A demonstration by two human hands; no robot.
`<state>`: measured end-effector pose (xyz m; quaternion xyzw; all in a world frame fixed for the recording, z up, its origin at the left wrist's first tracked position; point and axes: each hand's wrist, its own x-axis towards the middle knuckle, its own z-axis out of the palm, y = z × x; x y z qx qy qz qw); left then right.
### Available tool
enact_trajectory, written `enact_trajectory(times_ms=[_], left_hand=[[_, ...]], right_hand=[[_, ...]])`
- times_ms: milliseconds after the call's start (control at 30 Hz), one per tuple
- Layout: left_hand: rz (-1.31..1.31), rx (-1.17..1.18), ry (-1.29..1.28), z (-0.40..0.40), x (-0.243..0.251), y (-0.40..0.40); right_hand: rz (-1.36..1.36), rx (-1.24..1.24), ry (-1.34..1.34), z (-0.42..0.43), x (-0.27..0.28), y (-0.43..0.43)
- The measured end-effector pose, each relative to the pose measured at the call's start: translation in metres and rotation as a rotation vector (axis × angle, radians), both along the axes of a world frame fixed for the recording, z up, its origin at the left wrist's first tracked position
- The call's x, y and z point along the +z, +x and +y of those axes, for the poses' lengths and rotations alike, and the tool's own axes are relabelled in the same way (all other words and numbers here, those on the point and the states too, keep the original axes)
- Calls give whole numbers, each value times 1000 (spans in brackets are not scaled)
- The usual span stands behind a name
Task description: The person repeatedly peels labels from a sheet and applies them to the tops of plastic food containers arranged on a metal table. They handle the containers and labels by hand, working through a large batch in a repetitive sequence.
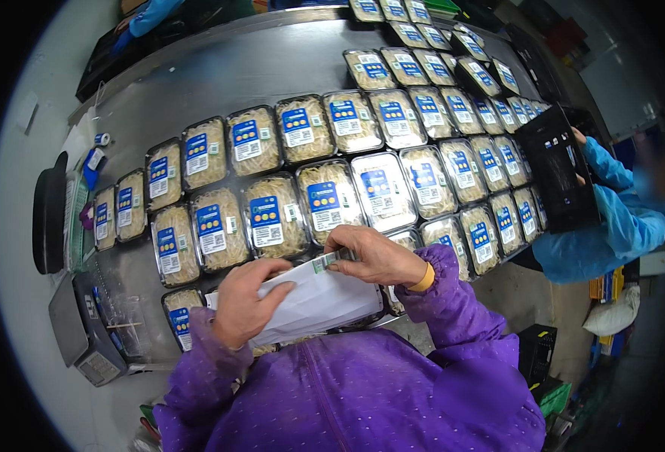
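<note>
My left hand point(255, 299) grips the left end of a folded white paper sheet point(321, 305). At the sheet's upper edge, my right hand point(374, 257) pinches its corner, where small green-and-white stickers point(325, 263) show. Just beyond my hands lie film-wrapped black trays of bean sprouts, one of them a tray point(270, 214) with a blue-and-white label. Close to my right hand is another labelled tray point(329, 198). The paper and my forearms cover part of the nearest row.
Rows of similar trays cover the steel table point(213, 73). At left stand a grey label printer or scale point(86, 327) and a green basket point(78, 220). A person in a blue gown point(603, 231) holds a black crate point(558, 169) at right. Another blue sleeve point(154, 17) shows at top left.
</note>
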<state>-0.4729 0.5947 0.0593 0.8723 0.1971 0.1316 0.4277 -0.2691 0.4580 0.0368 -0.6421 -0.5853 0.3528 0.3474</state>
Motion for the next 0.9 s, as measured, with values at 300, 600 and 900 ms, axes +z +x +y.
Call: enact_trajectory(times_ms=[300,600,900], left_hand=[[-24,13,-96,9,-28,0],[-34,87,-293,9,-23,-7],[-86,45,-552,4,-24,-19]], right_hand=[[48,-37,12,-7,3,2],[140,-110,-16,-19,8,-6],[525,-214,-99,8,-3,22]])
